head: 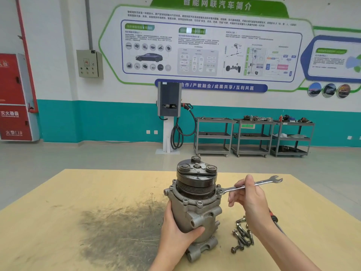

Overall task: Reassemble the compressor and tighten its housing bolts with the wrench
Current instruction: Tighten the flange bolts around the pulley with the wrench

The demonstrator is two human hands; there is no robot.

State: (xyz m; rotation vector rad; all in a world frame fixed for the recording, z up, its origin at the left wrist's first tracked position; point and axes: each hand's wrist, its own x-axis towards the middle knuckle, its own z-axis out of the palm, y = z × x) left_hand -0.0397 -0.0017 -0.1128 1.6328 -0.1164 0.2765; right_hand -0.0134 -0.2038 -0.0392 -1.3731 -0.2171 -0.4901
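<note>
Compressor (195, 202) upright on the table (58, 222), wrench (248, 185) seated on a bolt at its flange.

Left hand (175, 229) wraps the lower housing, thumb across the front, fingers curled round the far side. Right hand (248, 198) pinches the wrench mid-shaft; ring end sits on a bolt at the right rim of the housing, open end pointing away to the right, shaft roughly level. Pulley end of the compressor faces up. Loose bolts (242, 235) lie in a scatter on the table just right of the compressor base, under the right forearm. A red-handled tool (273, 217) shows partly behind that forearm. Dark smudge (121, 231) stains the table to the left. Grey carts (252, 136) stand along the back wall.
</note>
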